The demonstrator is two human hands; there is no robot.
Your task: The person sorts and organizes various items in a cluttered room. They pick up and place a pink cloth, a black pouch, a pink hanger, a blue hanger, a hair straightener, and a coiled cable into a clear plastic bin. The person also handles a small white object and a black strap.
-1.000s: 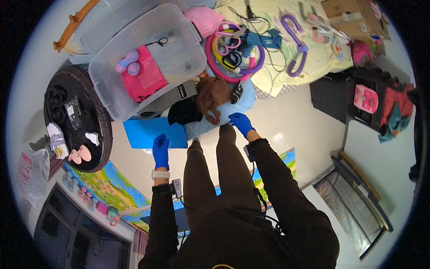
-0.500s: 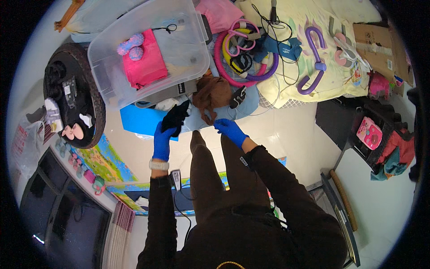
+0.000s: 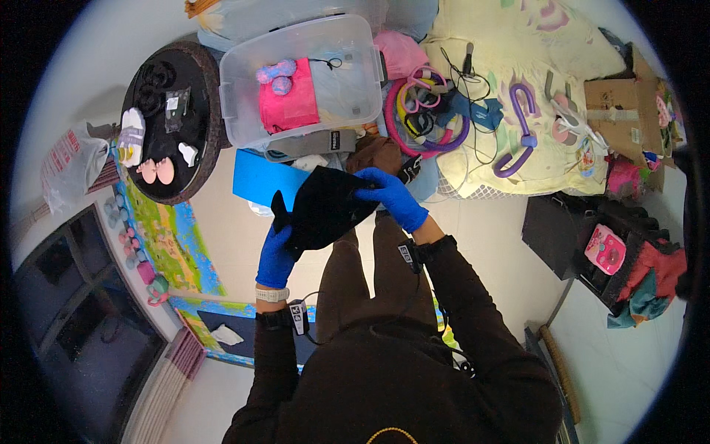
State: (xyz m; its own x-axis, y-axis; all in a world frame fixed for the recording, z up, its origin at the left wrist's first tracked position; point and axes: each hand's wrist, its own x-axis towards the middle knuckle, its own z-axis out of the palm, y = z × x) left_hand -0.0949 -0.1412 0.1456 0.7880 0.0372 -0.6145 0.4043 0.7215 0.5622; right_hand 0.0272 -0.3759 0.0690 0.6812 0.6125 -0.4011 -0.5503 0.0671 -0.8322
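A soft black cloth piece [image 3: 331, 207] is stretched between my two gloved hands in front of my legs; its exact kind does not show. My left hand [image 3: 276, 255], in a blue glove, grips its lower left end, where a small flap sticks up. With fingers closed on the upper right edge, my right hand [image 3: 396, 198] wears a matching glove. Just beyond the cloth lie a brown cloth [image 3: 377, 154] and a grey strap [image 3: 310, 145]. A blue flat block [image 3: 259, 180] is near my left hand, partly hidden by the black cloth.
A clear plastic bin [image 3: 347, 96] holds a pink cloth and a knobbly massage ball toy. Hoops, cords and a purple S-shaped exerciser [image 3: 526, 140] lie on the yellow bedding at right. The round black table [image 3: 177, 159] at left carries shoes and small items. A cardboard box [image 3: 612, 111] stands far right.
The black cloth went from hanging bunched in my left hand to being spread between both hands. My right hand moved up and took hold of its edge. The view shifted slightly.
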